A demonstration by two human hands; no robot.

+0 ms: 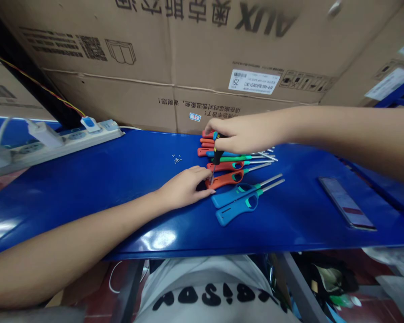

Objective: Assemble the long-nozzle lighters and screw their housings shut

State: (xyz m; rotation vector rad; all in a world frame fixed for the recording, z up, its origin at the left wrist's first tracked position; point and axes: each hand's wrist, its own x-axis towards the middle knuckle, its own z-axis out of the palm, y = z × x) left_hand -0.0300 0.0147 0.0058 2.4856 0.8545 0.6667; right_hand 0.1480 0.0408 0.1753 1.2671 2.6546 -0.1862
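My right hand (234, 134) is closed around the black-and-yellow handle of a screwdriver (217, 157). Its thin shaft points down at the handle end of an orange gas lighter (228, 179). That lighter lies on a blue table (128, 193), its end pinched by the fingers of my left hand (186, 186). Nearer to me lie two blue lighters (230, 214), side by side. Beyond the orange one are a red lighter (218, 167), a green one (230, 159) and several more, partly covered by my right hand. Small silvery pieces (177, 159), too tiny to identify, are scattered left of the row.
A large cardboard box (148, 89) stands along the table's back edge. At the back left is a power strip (67, 141) with plugs and cables. To the right lies a phone (346, 204). The table's front edge runs just before my body.
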